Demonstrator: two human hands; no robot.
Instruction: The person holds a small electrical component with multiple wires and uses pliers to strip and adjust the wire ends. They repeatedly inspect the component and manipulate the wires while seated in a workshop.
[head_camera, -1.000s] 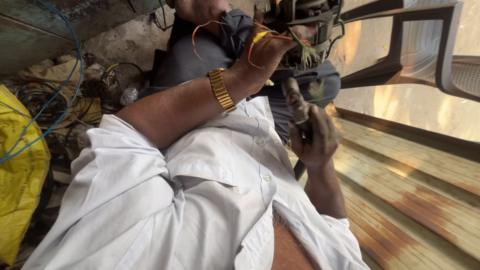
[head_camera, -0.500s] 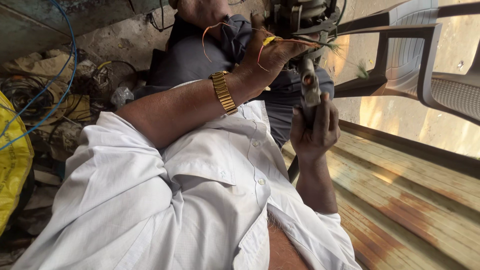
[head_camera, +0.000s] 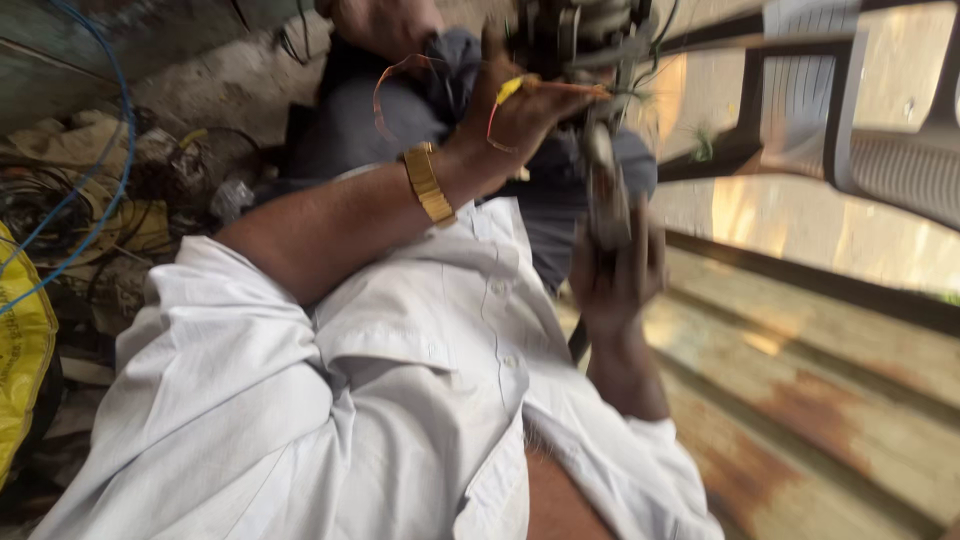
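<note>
While left hand pinches yellow/orange wires at the motor-like part up top, right hand fists a blurred tool just below; risk: tip slips, nicks wires or fingers.

Blurred upright tool (possibly pliers), handle downward

The left hand sits at the top middle against a wired device, a wire looped over it. Below and to the right, the right hand grips a tool pointing up at the device. A chair stands to the right, cables lie far left.
</note>
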